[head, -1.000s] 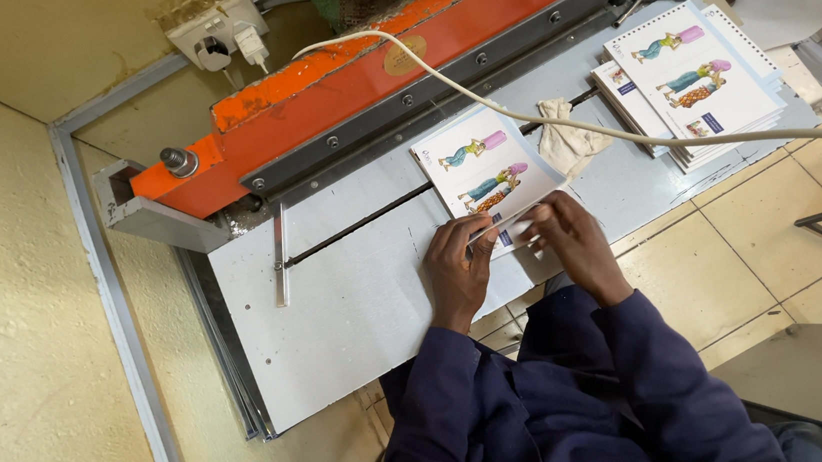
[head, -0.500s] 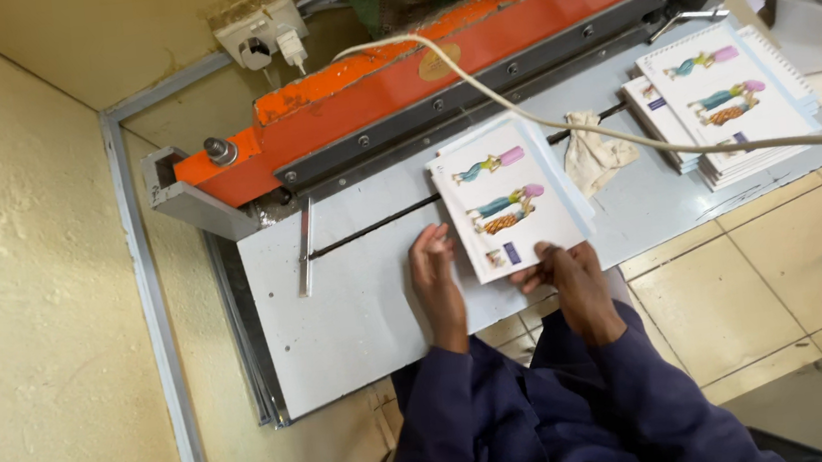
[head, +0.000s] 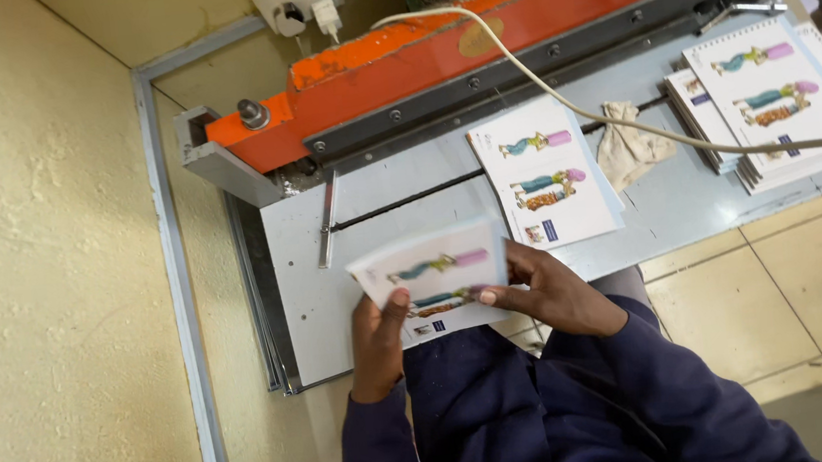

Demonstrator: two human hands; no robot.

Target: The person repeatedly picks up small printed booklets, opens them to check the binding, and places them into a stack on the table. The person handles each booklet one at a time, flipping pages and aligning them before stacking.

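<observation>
- A thin stack of printed booklets (head: 433,277), white with colourful figures on the cover, is held up just above the near edge of the grey machine table (head: 379,214).
- The left hand (head: 379,345) grips its near left corner, thumb pressed on the cover.
- The right hand (head: 548,293) pinches its right edge, thumb on top, fingers underneath.
- Just beyond and to the right, another booklet pile (head: 544,173) lies flat on the table.
- A crumpled cloth (head: 629,145) sits right of that pile, under a cream cable (head: 515,55).
- Far right, more stacked booklets (head: 775,100).
- The orange press bar (head: 513,35) spans the far side.
</observation>
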